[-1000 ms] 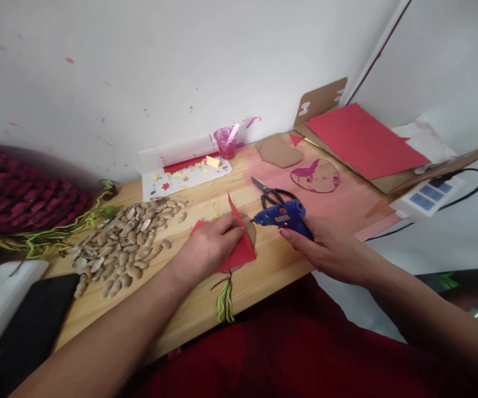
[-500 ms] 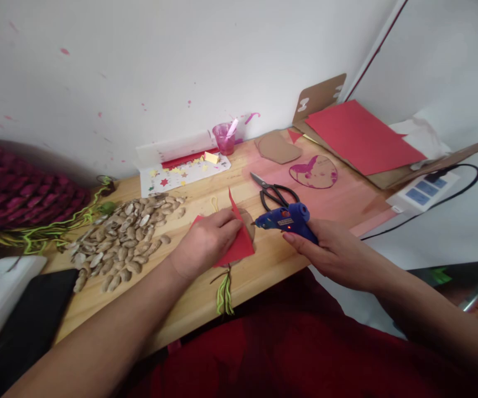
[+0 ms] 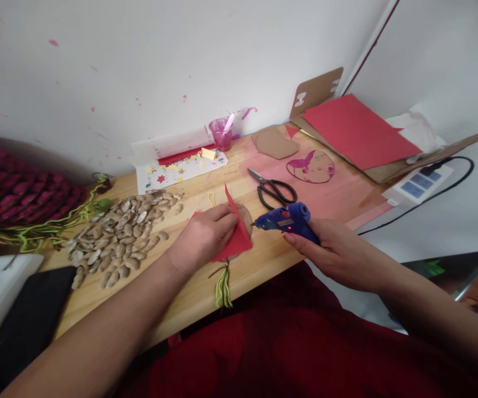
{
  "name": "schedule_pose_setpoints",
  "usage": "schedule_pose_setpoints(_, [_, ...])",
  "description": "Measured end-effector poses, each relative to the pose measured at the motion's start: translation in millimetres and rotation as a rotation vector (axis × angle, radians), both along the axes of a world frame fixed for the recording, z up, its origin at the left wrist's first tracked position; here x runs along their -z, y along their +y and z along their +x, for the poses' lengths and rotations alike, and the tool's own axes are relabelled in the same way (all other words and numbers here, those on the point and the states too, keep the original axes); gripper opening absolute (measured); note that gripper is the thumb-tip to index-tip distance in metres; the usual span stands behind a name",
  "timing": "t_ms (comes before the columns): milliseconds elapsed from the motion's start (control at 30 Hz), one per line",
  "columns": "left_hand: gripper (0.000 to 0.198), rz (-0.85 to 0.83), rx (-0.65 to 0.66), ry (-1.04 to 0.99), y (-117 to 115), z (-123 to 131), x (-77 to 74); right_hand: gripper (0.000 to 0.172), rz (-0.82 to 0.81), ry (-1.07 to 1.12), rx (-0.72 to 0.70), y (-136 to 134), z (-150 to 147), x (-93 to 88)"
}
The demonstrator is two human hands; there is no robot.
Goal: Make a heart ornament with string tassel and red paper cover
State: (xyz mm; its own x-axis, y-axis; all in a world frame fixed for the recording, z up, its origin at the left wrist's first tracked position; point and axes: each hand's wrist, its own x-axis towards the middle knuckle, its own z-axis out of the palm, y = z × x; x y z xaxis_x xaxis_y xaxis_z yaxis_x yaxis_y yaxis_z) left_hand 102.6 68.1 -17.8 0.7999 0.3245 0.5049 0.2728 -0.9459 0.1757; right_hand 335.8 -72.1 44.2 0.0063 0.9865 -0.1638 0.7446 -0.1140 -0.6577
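Note:
My left hand (image 3: 212, 235) is closed on a piece of red paper (image 3: 239, 243), one edge of which is bent up. Beneath the paper lies a cardboard cutout (image 3: 245, 218), mostly covered. A yellow-green yarn tassel (image 3: 223, 287) hangs from its near side, and a small yellow loop (image 3: 212, 199) shows at its far side. In my right hand (image 3: 334, 249) is a blue glue gun (image 3: 289, 221) with an orange light lit. Its nozzle points left, close to the cutout's right edge; whether it touches I cannot tell. Black-handled scissors (image 3: 274, 188) lie just beyond the glue gun.
Peanut shells (image 3: 118, 237) spread on the left, near a black flat object (image 3: 27, 326). Star confetti lies on white paper (image 3: 201, 172) by a pink cup (image 3: 221, 135). Cardboard shapes (image 3: 274, 142), red sheets (image 3: 359, 130) and a power strip (image 3: 421, 182) are at right.
The whole view has shifted slightly. The glue gun's nozzle is a little nearer the cutout's edge, while my left hand keeps its hold on the red paper.

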Motion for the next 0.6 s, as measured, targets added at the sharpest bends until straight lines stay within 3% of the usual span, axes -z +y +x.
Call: schedule_pose_setpoints(600, [0.016, -0.008, -0.025, -0.004, -1.3, 0.8, -2.6, 0.036, -0.068, -0.002, -0.037, -8.3, -6.6, -8.1])
